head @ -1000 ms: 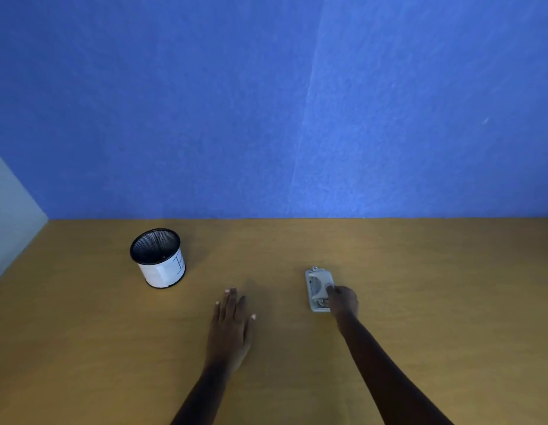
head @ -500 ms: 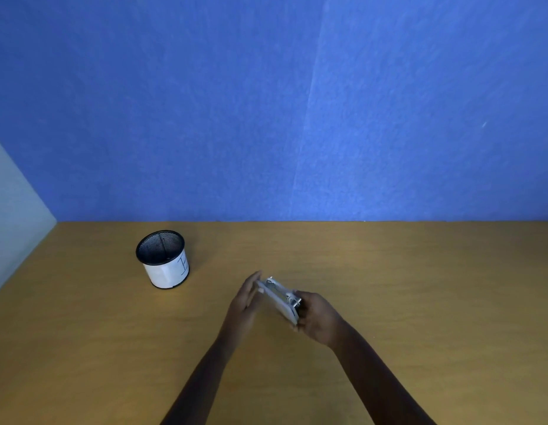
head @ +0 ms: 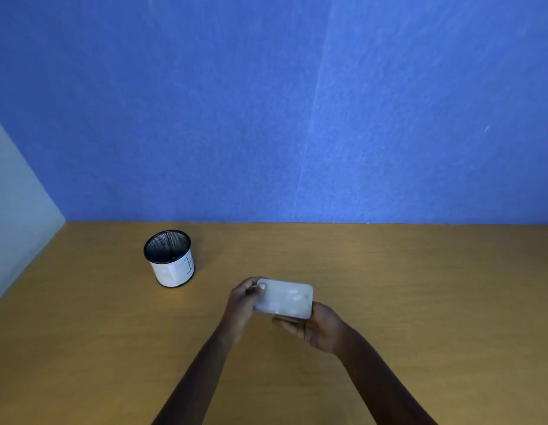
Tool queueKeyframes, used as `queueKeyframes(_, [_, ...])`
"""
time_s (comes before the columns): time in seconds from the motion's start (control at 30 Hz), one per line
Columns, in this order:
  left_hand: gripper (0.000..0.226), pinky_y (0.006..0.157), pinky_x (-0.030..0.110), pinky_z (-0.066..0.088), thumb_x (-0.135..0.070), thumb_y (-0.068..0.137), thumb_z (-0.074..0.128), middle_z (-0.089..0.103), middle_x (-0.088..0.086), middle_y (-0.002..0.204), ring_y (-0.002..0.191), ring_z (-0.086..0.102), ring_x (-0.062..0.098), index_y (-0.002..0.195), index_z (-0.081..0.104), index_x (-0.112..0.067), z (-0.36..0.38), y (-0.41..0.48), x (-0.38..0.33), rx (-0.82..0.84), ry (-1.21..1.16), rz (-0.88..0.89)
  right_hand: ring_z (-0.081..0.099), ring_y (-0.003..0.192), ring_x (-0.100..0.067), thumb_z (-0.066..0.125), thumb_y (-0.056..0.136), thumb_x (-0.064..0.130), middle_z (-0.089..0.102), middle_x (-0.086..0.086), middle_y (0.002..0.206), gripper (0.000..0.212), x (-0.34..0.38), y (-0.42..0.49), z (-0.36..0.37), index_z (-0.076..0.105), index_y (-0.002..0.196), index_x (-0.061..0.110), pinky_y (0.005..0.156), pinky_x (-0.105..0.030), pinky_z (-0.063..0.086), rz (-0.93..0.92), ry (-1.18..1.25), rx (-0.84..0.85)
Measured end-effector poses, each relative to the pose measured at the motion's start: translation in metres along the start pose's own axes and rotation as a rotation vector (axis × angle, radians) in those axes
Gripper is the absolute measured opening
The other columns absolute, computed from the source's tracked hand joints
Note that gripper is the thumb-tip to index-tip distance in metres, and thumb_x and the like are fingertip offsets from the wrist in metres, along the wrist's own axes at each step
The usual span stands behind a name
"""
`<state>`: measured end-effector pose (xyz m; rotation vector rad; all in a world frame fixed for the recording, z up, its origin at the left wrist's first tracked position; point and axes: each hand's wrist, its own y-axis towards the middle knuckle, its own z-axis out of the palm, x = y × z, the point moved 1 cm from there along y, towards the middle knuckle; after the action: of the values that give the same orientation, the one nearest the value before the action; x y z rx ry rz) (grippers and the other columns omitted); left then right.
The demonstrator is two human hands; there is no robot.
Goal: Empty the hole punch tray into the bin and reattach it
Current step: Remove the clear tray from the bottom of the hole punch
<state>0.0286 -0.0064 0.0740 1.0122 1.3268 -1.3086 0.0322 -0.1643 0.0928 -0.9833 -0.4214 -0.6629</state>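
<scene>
Hole punch (head: 283, 299), tray side up, lower centre: gripped by left hand (head: 243, 302) and right hand (head: 320, 329). Tray still attached; bin (head: 170, 259), left of centre, awaits emptying.

Looks like an office desk nook or study carrel. Flat wood-grain laminate bench (head: 419, 302), bare apart from desk stationery. Backed by a blue, felt-textured partition (head: 266, 118) of the pinboard kind, with faint vertical seams between panels. Closed off at the left by a pale grey side panel (head: 12, 204) meeting the partition at a corner. Black wire-mesh desk bin (head: 171, 262) of the pen-pot sort, upright near the back left, wrapped in white paper with a pen mark. Pale grey hole punch (head: 285, 299), turned underside up, held above the bench in two bare hands.
</scene>
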Motion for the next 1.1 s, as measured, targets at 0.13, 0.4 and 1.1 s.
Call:
queueKeyframes(0.13, [0.02, 0.073, 0.031, 0.044, -0.006, 0.095, 0.043, 0.059, 0.014, 0.1, 0.095, 0.054, 0.024, 0.1, 0.062, -0.006, 0.005, -0.002, -0.004, -0.016, -0.105, -0.051, 0.074, 0.061, -0.028, 0.039, 0.096, 0.013, 0.075, -0.018, 0.073, 0.028, 0.003, -0.003, 0.003, 0.063, 0.095, -0.002, 0.051, -0.028, 0.06, -0.036, 0.082, 0.046])
queueKeyframes(0.4, [0.032, 0.075, 0.029, 0.048, -0.027, 0.1, 0.028, 0.053, 0.01, 0.102, 0.098, 0.053, 0.024, 0.104, 0.051, -0.006, 0.016, -0.005, -0.012, -0.028, -0.488, -0.229, 0.064, 0.086, -0.029, 0.046, 0.093, 0.019, 0.061, -0.016, 0.107, 0.028, 0.015, -0.009, 0.01, 0.059, 0.112, 0.003, 0.06, -0.028, 0.061, -0.093, -0.009, 0.102])
queueKeyframes(1.1, [0.03, 0.045, 0.018, 0.051, -0.016, 0.098, 0.032, 0.07, -0.002, 0.055, 0.047, 0.066, 0.01, 0.092, 0.06, -0.009, 0.021, -0.019, -0.025, 0.048, -0.482, -0.286, 0.056, 0.073, -0.023, 0.047, 0.095, 0.019, 0.06, -0.015, 0.084, 0.031, 0.022, -0.01, 0.042, 0.065, 0.087, -0.005, 0.063, -0.027, 0.048, -0.403, -0.376, -0.21])
